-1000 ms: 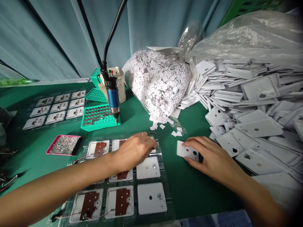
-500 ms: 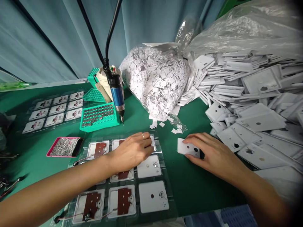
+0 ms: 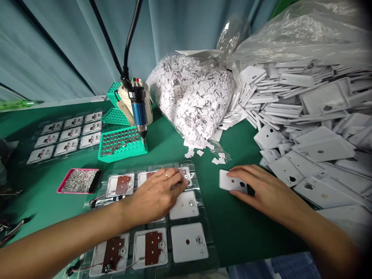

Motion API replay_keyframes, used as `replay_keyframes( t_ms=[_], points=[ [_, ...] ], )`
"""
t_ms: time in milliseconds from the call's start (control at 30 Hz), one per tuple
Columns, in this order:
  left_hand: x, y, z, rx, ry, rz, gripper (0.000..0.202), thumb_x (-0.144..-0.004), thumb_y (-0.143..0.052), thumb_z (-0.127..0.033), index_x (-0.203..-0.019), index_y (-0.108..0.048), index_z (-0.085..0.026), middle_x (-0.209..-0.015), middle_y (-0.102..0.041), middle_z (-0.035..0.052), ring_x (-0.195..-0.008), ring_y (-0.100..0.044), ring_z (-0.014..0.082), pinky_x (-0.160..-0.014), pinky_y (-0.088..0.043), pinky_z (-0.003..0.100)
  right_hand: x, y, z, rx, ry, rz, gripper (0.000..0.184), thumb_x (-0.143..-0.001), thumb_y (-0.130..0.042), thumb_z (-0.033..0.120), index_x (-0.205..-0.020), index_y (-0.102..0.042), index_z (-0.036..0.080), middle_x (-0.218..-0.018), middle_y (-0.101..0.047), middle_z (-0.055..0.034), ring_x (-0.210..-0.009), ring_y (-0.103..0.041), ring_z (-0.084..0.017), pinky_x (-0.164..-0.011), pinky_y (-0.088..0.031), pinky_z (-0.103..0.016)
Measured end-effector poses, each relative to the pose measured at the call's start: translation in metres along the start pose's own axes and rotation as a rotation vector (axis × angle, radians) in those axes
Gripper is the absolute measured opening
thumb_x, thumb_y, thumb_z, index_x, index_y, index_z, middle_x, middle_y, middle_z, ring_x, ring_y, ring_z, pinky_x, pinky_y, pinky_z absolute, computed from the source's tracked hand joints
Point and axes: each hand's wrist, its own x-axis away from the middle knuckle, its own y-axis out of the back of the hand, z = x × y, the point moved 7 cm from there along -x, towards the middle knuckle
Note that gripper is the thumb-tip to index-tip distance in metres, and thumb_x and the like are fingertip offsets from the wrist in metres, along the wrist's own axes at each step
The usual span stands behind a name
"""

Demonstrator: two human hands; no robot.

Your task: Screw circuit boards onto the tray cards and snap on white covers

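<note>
My left hand (image 3: 161,192) reaches over a clear plastic tray (image 3: 205,217), its fingers bent and pressed together at the far-right compartment. Under the fingertips a white casing (image 3: 188,179) with a bit of brown board shows; what the fingers pinch, if anything, is hidden. My right hand (image 3: 252,180) grips a small white plastic cover (image 3: 229,181) with dark holes between thumb and fingers, just right of the tray. Nearer me, white covers (image 3: 188,242) fill the tray's right column. To their left, open casings with brown circuit boards (image 3: 153,248) and thin wires lie in their compartments.
A blue electric screwdriver (image 3: 139,114) hangs over a green rack (image 3: 123,155) of round metal cells. A pink tray (image 3: 59,186) holds small metal parts. Behind stand a bag of white pieces (image 3: 194,93) and, rightward, piled white covers (image 3: 319,143). Another filled tray (image 3: 84,150) lies far left.
My left hand has drawn slightly left and nearer me, uncovering brown board in the far-right casing. My right hand still holds the white cover. The screwdriver has swung left over the green rack.
</note>
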Motion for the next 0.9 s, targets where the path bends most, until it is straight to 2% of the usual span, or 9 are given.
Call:
replay_keyframes(
  t_ms=[200, 267, 367, 433, 533, 567, 733, 900],
  points=[
    [0.006, -0.001, -0.011, -0.097, -0.013, 0.055, 0.041, -0.096, -0.039, -0.011, -0.136, -0.045, -0.004, -0.131, -0.053, 0.0184, -0.125, -0.044, 0.0314, -0.101, -0.035, 0.044, -0.004, -0.003, -0.006, 0.026, -0.046, 0.065, 0.030, -0.085, -0.058, 0.040, -0.112, -0.061, 0.027, -0.112, -0.064, -0.0039, -0.098, -0.062, -0.024, -0.076, -0.053, -0.037],
    [0.006, 0.001, -0.007, -0.032, 0.028, 0.052, 0.041, -0.096, -0.039, -0.014, -0.136, -0.046, -0.007, -0.132, -0.051, 0.0176, -0.126, -0.042, 0.0318, -0.102, -0.034, 0.045, -0.005, -0.002, -0.004, 0.040, -0.068, 0.073, 0.031, -0.084, -0.059, 0.040, -0.112, -0.060, 0.027, -0.112, -0.064, -0.0040, -0.093, -0.063, -0.024, -0.076, -0.053, -0.038],
    [0.008, 0.004, 0.007, 0.159, 0.148, 0.029, 0.039, -0.096, -0.044, -0.022, -0.134, -0.050, -0.019, -0.131, -0.049, 0.0136, -0.126, -0.040, 0.0326, -0.099, -0.035, 0.048, -0.007, 0.005, 0.003, 0.012, -0.137, 0.068, 0.034, -0.084, -0.059, 0.041, -0.115, -0.057, 0.028, -0.116, -0.062, -0.0030, -0.071, -0.064, -0.018, -0.065, -0.053, -0.035],
    [0.010, 0.009, 0.018, 0.300, 0.225, -0.001, 0.041, -0.092, -0.050, -0.023, -0.133, -0.049, -0.022, -0.130, -0.047, 0.0116, -0.122, -0.041, 0.0311, -0.097, -0.038, 0.048, -0.012, 0.011, 0.017, -0.062, -0.130, 0.031, 0.034, -0.086, -0.059, 0.041, -0.118, -0.055, 0.030, -0.121, -0.060, -0.0027, -0.074, -0.065, -0.017, -0.065, -0.054, -0.032],
    [0.018, 0.021, 0.036, 0.420, 0.338, -0.088, 0.048, -0.085, -0.058, -0.022, -0.131, -0.044, -0.016, -0.127, -0.048, 0.0116, -0.117, -0.043, 0.0279, -0.097, -0.039, 0.046, -0.030, 0.016, 0.050, -0.208, 0.026, -0.025, 0.029, -0.088, -0.060, 0.037, -0.116, -0.057, 0.029, -0.125, -0.059, -0.0040, -0.105, -0.063, -0.021, -0.080, -0.055, -0.030],
    [0.021, 0.024, 0.041, 0.425, 0.370, -0.110, 0.048, -0.084, -0.059, -0.022, -0.129, -0.043, -0.014, -0.125, -0.049, 0.0116, -0.116, -0.043, 0.0276, -0.097, -0.039, 0.046, -0.037, 0.015, 0.061, -0.240, 0.093, -0.030, 0.027, -0.088, -0.060, 0.035, -0.114, -0.058, 0.028, -0.125, -0.059, -0.0046, -0.109, -0.061, -0.021, -0.083, -0.055, -0.030],
    [0.041, 0.030, 0.046, 0.351, 0.427, -0.128, 0.041, -0.083, -0.062, -0.021, -0.120, -0.045, -0.014, -0.117, -0.053, 0.0107, -0.109, -0.045, 0.0285, -0.090, -0.040, 0.045, -0.071, 0.001, 0.101, -0.161, 0.374, -0.086, 0.023, -0.088, -0.058, 0.022, -0.111, -0.062, 0.022, -0.120, -0.063, -0.0090, -0.108, -0.061, -0.023, -0.089, -0.054, -0.038],
    [0.049, 0.029, 0.047, 0.334, 0.458, -0.162, 0.041, -0.083, -0.063, -0.022, -0.119, -0.045, -0.014, -0.116, -0.056, 0.0107, -0.108, -0.046, 0.0286, -0.085, -0.039, 0.042, -0.086, -0.012, 0.117, -0.067, 0.502, -0.076, 0.018, -0.087, -0.062, 0.025, -0.104, -0.066, 0.021, -0.113, -0.067, -0.0090, -0.104, -0.060, -0.026, -0.088, -0.053, -0.044]
  ],
)
